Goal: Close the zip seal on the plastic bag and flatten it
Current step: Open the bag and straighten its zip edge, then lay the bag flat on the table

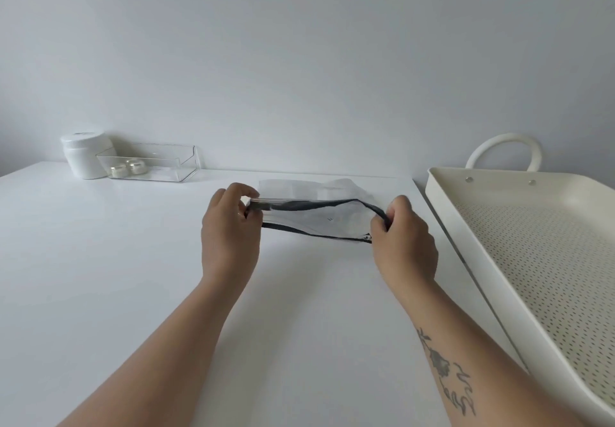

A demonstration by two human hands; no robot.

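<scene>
A clear, flat plastic bag with a dark zip seal (312, 218) is held over the middle of a white surface (133, 260), its long axis running left to right across the view. The mouth of the bag faces the person — its two dark zip edges are parted, the upper edge arching upward and the lower one lying close to the surface. The bag's far, closed end points away toward the wall and rests on the surface.

The left end of the seal is pinched by the left hand (229, 230), whose fingers (243, 193) are pressed together on the dark strip. The right end of the upper edge is pinched by the right hand (404, 240), fingers curled closed around it. A small zip slider is seen just beside the right hand, on the lower edge.

At the far left, well apart from the bag, a white lidded jar (85, 155) stands beside a clear rectangular plastic tray (151, 163) — two small pale jars (128, 167) sit inside. To the right, a cream perforated tray with a loop handle (532, 250) is seen.
</scene>
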